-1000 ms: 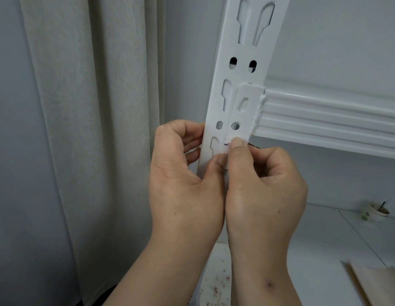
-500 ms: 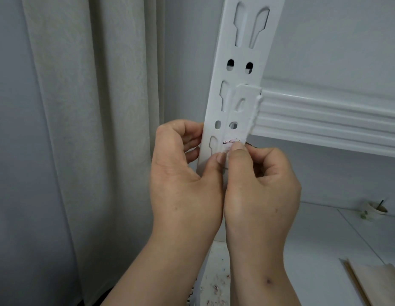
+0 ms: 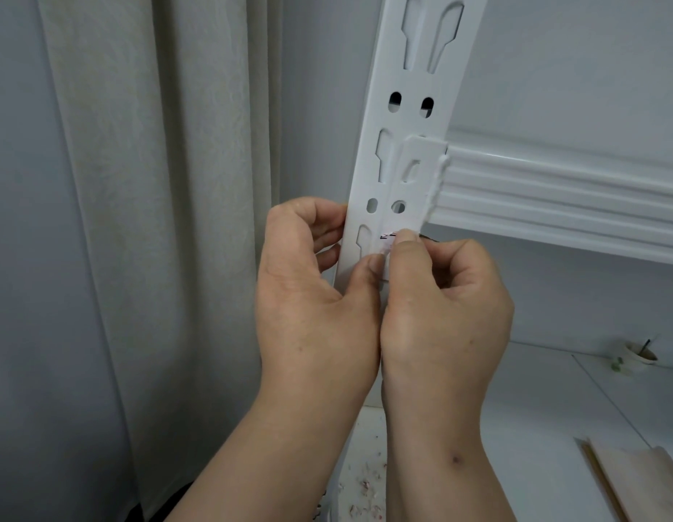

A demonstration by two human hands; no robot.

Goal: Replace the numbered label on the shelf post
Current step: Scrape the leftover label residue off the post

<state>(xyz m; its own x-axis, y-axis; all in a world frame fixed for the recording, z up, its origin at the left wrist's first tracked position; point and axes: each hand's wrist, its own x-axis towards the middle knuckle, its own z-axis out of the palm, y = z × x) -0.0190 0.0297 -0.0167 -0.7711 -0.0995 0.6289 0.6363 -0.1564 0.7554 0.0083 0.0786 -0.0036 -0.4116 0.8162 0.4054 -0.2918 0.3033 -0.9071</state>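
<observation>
Label (image 3: 388, 235) (print unreadable) mostly under right hand (image 3: 446, 295).

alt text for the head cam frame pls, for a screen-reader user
Two bare hands work at a small, partly torn label on a white slotted shelf post: the left hand wraps the post's edge, and the right hand presses its thumb on the label. A white shelf beam runs right from the post, a beige curtain hangs left, and paper scraps lie below.

Left of the shelf post (image 3: 404, 118) hangs a curtain (image 3: 158, 220); right of it runs a beam (image 3: 553, 197), with a cup (image 3: 638, 354) below.
</observation>
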